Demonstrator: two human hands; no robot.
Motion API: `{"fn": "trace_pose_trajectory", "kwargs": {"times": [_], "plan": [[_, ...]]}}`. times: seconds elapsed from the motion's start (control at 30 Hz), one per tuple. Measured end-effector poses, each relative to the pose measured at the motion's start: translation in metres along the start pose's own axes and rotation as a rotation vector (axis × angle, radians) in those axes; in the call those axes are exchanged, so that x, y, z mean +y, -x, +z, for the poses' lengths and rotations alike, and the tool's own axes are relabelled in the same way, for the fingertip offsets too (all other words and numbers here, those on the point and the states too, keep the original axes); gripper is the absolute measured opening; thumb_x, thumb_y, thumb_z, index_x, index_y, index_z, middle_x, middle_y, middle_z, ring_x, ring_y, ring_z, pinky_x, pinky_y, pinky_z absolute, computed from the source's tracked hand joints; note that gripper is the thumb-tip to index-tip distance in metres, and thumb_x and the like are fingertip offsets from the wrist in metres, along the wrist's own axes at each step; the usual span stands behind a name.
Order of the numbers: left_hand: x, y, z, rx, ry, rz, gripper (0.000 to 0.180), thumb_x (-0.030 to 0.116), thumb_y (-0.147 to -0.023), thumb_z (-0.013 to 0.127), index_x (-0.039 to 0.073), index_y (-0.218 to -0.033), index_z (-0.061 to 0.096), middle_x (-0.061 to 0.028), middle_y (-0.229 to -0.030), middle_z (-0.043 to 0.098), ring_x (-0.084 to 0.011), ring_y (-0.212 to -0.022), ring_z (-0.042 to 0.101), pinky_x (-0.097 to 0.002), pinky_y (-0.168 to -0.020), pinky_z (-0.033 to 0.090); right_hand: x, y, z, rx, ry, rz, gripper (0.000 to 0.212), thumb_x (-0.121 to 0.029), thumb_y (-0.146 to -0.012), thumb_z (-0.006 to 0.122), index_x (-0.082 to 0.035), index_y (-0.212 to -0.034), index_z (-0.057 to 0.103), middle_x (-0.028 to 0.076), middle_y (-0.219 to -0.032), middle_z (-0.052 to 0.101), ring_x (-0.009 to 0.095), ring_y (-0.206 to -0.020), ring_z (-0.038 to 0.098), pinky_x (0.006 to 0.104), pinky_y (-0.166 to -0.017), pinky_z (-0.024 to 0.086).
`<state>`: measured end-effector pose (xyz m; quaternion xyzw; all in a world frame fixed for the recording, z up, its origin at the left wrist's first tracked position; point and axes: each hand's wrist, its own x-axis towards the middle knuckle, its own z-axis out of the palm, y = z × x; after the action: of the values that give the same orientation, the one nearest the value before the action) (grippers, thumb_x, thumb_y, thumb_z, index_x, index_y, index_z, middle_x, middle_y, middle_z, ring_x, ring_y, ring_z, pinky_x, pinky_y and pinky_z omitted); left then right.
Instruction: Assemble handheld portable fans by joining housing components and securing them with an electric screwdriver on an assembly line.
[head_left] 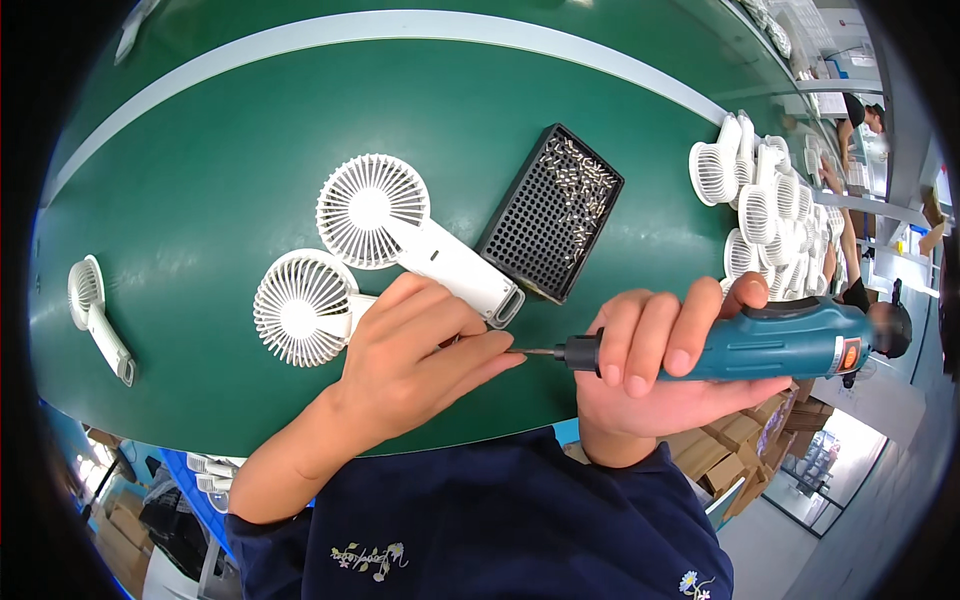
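My right hand [655, 350] is wrapped round a teal electric screwdriver [770, 342], held level with its bit pointing left. The bit's tip meets the fingertips of my left hand [415, 335]; whether a screw sits there is too small to tell. Curled over its handle, my left hand grips a white handheld fan [300, 308], whose round grille sticks out to the left. Most of that handle is hidden by my fingers. Just beyond lies a second white handheld fan [372, 210], its handle slanting toward the screwdriver bit.
A black perforated tray [530, 215] with many small metal screws sits beyond my hands on the green table [200, 390]. Another handheld fan [95, 315] lies far left. White fans [765, 215] are heaped at the right, where other people work. Cardboard boxes [720, 450] stand at lower right.
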<state>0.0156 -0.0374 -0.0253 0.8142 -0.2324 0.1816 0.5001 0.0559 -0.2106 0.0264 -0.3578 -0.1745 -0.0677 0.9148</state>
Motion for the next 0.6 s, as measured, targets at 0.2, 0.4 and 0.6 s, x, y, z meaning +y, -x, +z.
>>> {"fn": "trace_pose_trajectory", "kwargs": {"times": [0.2,0.4,0.6], "plan": [[0.001,-0.002,0.0,0.002,0.011,0.01,0.03,0.016,-0.057,0.084,0.004,-0.082,0.073,-0.0001,-0.071,0.054,-0.0179,-0.062,0.05,-0.0323,-0.059,0.038,-0.004,0.0,-0.003,0.186,-0.076,0.029,0.067,-0.066,-0.096,0.037,-0.007,-0.127,0.043,0.003,-0.072,0.048,0.012,-0.044,0.046,0.0258,-0.038,0.042],[0.011,-0.013,-0.002,-0.053,-0.149,-0.117,0.054,0.012,-0.058,0.085,0.004,-0.108,0.069,-0.0041,-0.084,0.058,-0.024,-0.085,0.055,-0.0341,-0.071,0.045,0.006,0.01,0.003,-0.051,0.084,-0.081,0.074,-0.074,-0.089,0.043,-0.013,-0.131,0.037,0.014,-0.077,0.056,0.025,-0.051,0.054,0.0368,-0.044,0.045],[0.008,-0.009,-0.003,-0.156,-0.222,-0.156,0.066,0.003,-0.063,0.079,0.001,-0.126,0.058,-0.0076,-0.099,0.062,-0.0259,-0.101,0.057,-0.0385,-0.086,0.043,0.01,0.017,0.011,-0.244,0.258,-0.141,0.065,-0.066,-0.09,0.051,-0.011,-0.124,0.041,0.015,-0.073,0.057,0.026,-0.05,0.054,0.0367,-0.044,0.043]]}}
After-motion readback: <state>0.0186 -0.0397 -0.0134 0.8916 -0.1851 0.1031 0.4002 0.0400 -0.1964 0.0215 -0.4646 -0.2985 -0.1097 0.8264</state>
